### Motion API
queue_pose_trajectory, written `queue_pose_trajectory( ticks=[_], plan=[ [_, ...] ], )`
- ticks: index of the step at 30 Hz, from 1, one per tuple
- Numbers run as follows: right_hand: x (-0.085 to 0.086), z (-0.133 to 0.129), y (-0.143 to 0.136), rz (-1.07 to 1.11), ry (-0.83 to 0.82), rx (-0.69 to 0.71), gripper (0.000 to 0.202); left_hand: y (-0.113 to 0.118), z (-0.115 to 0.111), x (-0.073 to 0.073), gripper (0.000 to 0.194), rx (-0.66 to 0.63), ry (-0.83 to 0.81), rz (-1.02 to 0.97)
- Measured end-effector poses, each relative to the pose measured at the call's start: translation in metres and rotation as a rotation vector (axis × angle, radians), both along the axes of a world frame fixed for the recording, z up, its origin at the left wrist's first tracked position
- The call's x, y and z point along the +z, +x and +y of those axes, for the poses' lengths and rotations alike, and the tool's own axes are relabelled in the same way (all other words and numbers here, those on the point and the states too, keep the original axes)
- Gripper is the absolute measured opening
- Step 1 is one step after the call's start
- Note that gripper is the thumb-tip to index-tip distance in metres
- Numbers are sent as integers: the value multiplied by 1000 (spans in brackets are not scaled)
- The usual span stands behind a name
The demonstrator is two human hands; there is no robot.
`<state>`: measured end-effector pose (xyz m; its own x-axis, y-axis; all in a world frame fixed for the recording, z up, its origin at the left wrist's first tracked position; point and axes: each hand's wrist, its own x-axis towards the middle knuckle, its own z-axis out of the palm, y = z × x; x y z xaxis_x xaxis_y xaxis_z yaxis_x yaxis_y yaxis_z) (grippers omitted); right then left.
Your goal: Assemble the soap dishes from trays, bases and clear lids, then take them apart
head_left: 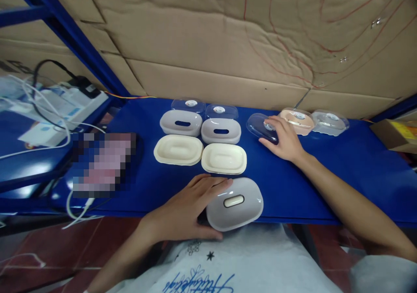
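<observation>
At the table's front edge, my left hand [198,206] grips a glossy grey oval soap dish [250,206] by its left side, thumb below and fingers over the far rim. Through the slot in its floor a cream piece [233,201] shows. My right hand [285,139] reaches farther back, its thumb and fingers closed about a clear oval lid [257,126] with a round white sticker. Two more grey dishes [181,123] [221,130] stand at the middle back. In front of them lie two cream oval trays [178,149] [224,158].
Behind the grey dishes are two clear lids [188,105] [221,111]. A peach lidded box [297,121] and a whitish lidded box [329,122] stand at back right. A pixelated phone-like object [106,162], a power strip [65,115] and cables are at left; a cardboard box [395,136] is far right.
</observation>
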<state>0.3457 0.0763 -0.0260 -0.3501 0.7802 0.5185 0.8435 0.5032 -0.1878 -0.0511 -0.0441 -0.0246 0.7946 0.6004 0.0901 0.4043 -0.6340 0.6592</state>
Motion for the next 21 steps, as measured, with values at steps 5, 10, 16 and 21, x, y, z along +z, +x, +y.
queue_pose_trajectory(
  ticks=[5, 10, 16, 21],
  plan=[
    [-11, 1, 0, -117, -75, 50, 68, 0, 0, -1, 126, -9, 14, -10],
    [-13, 1, -1, -135, -136, 65, 62, 0, 1, 2, 125, -12, 7, 16],
    [-7, -4, -7, -76, -32, 76, 37, 1, 1, 4, 119, -3, -4, 11],
    [-5, -10, -14, -111, -62, 108, 37, 1, 2, 4, 120, -11, -2, 13]
  ],
)
